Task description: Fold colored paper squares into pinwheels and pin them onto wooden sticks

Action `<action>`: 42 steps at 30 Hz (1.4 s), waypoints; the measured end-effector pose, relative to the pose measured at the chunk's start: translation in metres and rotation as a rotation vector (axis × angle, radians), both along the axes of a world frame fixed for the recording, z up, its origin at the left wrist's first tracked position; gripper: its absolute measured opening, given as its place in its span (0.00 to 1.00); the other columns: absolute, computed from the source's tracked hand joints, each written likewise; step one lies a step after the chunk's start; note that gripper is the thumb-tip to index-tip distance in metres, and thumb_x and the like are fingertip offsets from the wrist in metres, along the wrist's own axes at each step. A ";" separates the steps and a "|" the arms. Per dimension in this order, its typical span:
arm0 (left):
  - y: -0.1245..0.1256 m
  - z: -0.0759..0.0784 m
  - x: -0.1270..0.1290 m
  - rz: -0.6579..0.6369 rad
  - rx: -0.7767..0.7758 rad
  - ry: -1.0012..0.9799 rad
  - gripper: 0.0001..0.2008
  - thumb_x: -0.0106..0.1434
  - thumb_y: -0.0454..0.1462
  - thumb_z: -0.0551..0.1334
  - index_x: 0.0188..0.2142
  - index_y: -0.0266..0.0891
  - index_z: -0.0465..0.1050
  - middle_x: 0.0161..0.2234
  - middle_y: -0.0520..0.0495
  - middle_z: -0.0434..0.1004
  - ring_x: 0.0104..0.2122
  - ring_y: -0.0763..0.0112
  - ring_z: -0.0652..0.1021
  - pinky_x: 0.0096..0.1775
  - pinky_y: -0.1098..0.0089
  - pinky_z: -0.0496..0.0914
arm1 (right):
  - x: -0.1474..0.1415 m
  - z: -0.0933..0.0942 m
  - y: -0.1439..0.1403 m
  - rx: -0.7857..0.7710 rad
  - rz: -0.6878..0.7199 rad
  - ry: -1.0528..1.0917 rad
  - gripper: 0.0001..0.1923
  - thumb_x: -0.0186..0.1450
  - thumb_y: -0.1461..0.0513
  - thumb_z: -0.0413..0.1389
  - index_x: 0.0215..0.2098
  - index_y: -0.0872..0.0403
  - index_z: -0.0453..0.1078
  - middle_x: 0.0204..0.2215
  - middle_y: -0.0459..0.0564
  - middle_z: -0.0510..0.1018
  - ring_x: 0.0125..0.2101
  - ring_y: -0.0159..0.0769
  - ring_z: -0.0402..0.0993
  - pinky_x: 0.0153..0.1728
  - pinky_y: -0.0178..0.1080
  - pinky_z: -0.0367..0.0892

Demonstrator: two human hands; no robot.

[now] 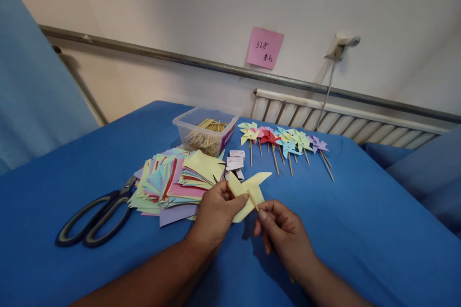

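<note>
My left hand (218, 205) is closed on a pale yellow paper pinwheel (256, 184), its thumb pressed on the paper near the middle. Between the fingertips of my right hand (284, 230) is a thin wooden stick (253, 200), whose upper end lies against the pinwheel's centre. My palm hides part of the stick; a lower end shows below it. Just left of my left hand lies a heap of coloured paper sheets (173, 180), fanned out, with yellow ones on top. Small white boxes (235, 162) sit behind the pinwheel.
Large dark-handled scissors (97, 218) lie left of the papers. A clear plastic box (183, 127) of wooden sticks stands behind them. Several finished pinwheels (288, 141) rest at the back right of the blue cloth (360, 230). Beyond are a radiator (298, 115) and a metal rail (180, 57).
</note>
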State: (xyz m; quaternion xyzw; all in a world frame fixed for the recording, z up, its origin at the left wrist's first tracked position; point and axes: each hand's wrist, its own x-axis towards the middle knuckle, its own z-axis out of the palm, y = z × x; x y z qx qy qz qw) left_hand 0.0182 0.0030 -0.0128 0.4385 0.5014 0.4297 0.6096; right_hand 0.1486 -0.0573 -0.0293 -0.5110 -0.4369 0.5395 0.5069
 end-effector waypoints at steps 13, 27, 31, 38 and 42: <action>0.000 0.002 0.000 0.010 -0.006 -0.019 0.13 0.46 0.37 0.68 0.29 0.34 0.68 0.24 0.49 0.75 0.22 0.74 0.73 0.23 0.75 0.64 | 0.002 0.001 0.001 0.036 0.003 -0.037 0.12 0.62 0.55 0.54 0.33 0.56 0.66 0.19 0.41 0.71 0.12 0.19 0.56 0.13 0.25 0.51; 0.002 0.003 -0.001 -0.003 0.037 0.051 0.14 0.45 0.37 0.67 0.31 0.34 0.71 0.26 0.47 0.77 0.24 0.68 0.75 0.25 0.72 0.67 | 0.003 0.004 -0.001 0.009 -0.029 -0.077 0.13 0.58 0.53 0.57 0.32 0.56 0.69 0.19 0.42 0.70 0.14 0.22 0.56 0.14 0.26 0.54; 0.001 0.004 -0.001 -0.003 0.069 0.071 0.13 0.45 0.37 0.67 0.31 0.34 0.71 0.25 0.48 0.77 0.24 0.69 0.76 0.25 0.72 0.67 | 0.003 0.001 -0.001 0.004 -0.054 -0.108 0.13 0.58 0.53 0.57 0.30 0.56 0.68 0.18 0.41 0.69 0.14 0.23 0.56 0.15 0.27 0.55; 0.000 0.000 0.000 -0.014 0.103 0.115 0.12 0.46 0.37 0.67 0.31 0.35 0.71 0.24 0.50 0.76 0.24 0.69 0.75 0.24 0.73 0.66 | 0.006 0.000 -0.001 0.072 -0.058 -0.308 0.10 0.61 0.56 0.54 0.28 0.55 0.68 0.19 0.43 0.69 0.17 0.26 0.60 0.18 0.29 0.55; 0.001 -0.001 0.000 -0.018 0.057 0.069 0.14 0.44 0.38 0.68 0.31 0.35 0.71 0.24 0.49 0.77 0.24 0.68 0.76 0.25 0.73 0.67 | 0.007 0.007 -0.005 0.119 -0.036 -0.433 0.11 0.63 0.59 0.52 0.43 0.52 0.68 0.21 0.43 0.73 0.18 0.29 0.64 0.20 0.30 0.60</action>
